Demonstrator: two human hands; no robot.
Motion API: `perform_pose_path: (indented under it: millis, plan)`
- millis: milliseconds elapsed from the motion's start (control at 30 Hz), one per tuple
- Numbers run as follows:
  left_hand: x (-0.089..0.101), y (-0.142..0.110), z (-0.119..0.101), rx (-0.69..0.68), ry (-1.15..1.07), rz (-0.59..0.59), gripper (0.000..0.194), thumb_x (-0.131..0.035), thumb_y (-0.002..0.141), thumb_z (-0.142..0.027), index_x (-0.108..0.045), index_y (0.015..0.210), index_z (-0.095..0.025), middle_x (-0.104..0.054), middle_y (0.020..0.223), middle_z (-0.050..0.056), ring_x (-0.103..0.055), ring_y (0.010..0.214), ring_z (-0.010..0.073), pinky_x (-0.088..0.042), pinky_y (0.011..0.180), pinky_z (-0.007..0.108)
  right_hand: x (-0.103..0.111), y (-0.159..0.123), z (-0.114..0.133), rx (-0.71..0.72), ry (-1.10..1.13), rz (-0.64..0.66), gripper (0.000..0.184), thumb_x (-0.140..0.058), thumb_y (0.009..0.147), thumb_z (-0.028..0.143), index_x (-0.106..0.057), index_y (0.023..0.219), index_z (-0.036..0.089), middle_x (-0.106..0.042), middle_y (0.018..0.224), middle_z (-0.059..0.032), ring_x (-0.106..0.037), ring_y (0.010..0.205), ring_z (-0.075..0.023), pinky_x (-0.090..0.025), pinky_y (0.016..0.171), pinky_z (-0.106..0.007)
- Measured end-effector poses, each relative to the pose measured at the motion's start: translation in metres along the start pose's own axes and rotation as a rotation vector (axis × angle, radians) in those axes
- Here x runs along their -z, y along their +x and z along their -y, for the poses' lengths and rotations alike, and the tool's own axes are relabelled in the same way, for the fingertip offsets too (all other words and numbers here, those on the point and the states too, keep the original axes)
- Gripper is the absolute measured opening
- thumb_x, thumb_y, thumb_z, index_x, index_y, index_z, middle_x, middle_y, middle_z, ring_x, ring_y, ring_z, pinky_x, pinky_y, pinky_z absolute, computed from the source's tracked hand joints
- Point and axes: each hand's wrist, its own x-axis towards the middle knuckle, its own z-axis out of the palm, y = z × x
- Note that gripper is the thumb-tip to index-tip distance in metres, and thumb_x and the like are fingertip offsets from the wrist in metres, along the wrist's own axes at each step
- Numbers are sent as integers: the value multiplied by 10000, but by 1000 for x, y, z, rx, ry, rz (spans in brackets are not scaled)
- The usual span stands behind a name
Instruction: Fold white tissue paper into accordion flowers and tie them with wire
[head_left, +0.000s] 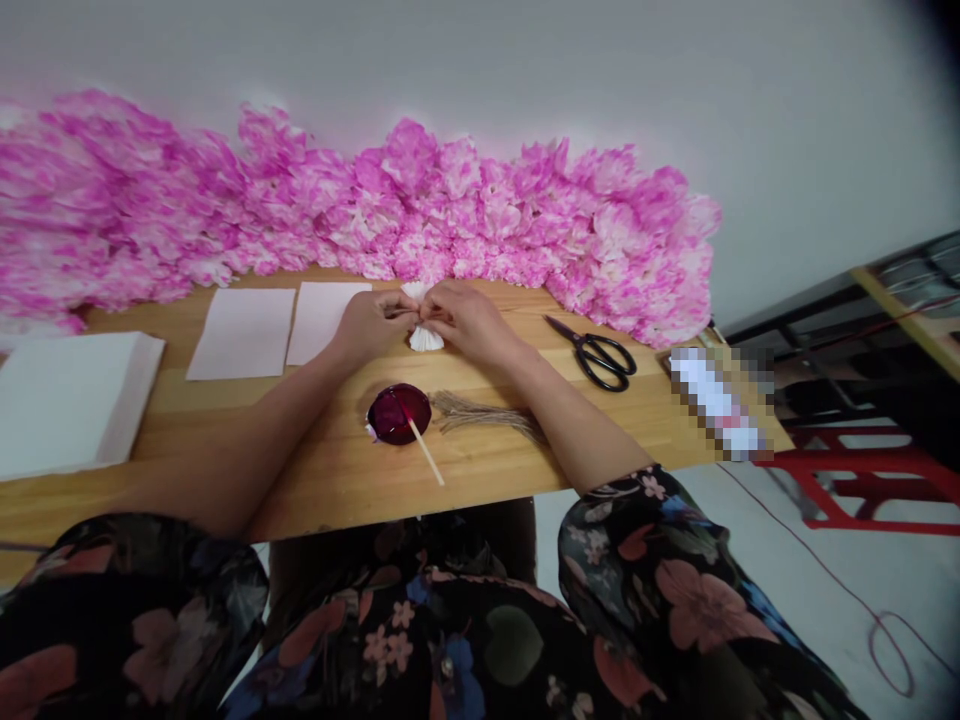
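Both my hands meet over the far middle of the wooden table (pixel 480 470). My left hand (pixel 373 325) and my right hand (pixel 466 318) pinch a folded white paper bundle (pixel 424 338), fanned out at its lower end, with a thin string across its middle. Fingers of both hands are closed on it. Just in front of my hands sits a small dish of dark red dye (pixel 399 412) with a wooden stick (pixel 425 452) leaning out of it. A bunch of brown twine pieces (pixel 484 414) lies right of the dish.
A long heap of pink-and-white paper flowers (pixel 375 215) lines the table's back edge by the wall. Two pale pink sheets (pixel 279 327) lie left of my hands, a white paper stack (pixel 71 400) at far left. Black scissors (pixel 598 355) lie to the right. A red stool (pixel 862 480) stands beyond the table.
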Motion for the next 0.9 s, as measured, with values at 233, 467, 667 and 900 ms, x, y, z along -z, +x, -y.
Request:
perform_pose_path:
  millis: [233, 467, 667, 900]
  plan:
    - [0, 3, 12, -57, -34, 34, 234, -760, 737, -274, -755, 939, -155, -768, 861, 47, -714, 793, 182, -548, 720, 268, -9, -2, 2, -187, 53, -42, 43, -624, 894, 202, -637, 853, 199, -701, 866, -19, -567, 782, -168, -390, 762, -288]
    - [-2, 1, 13, -145, 67, 22, 617, -747, 758, -198, -625, 1361, -161, -772, 944, 41, -713, 848, 174, -567, 809, 290, -13, -3, 0, -212, 106, -69, 51, -631, 876, 217, -665, 899, 186, -710, 828, -10, -592, 747, -159, -399, 724, -278]
    - [-7, -2, 17, -173, 56, -34, 748, -710, 801, -186, -461, 1507, -179, -760, 896, 18, -689, 784, 152, -536, 760, 265, -15, -4, 4, -230, 55, -126, 40, -623, 877, 189, -656, 901, 188, -715, 838, -17, -600, 746, -160, -401, 709, -284]
    - [-10, -2, 18, -171, 22, -87, 795, -741, 816, -219, -416, 1543, -224, -747, 848, -6, -677, 748, 146, -521, 744, 257, -18, -4, 8, -281, 30, -151, 56, -617, 899, 190, -663, 870, 200, -728, 828, -18, -607, 735, -164, -397, 691, -291]
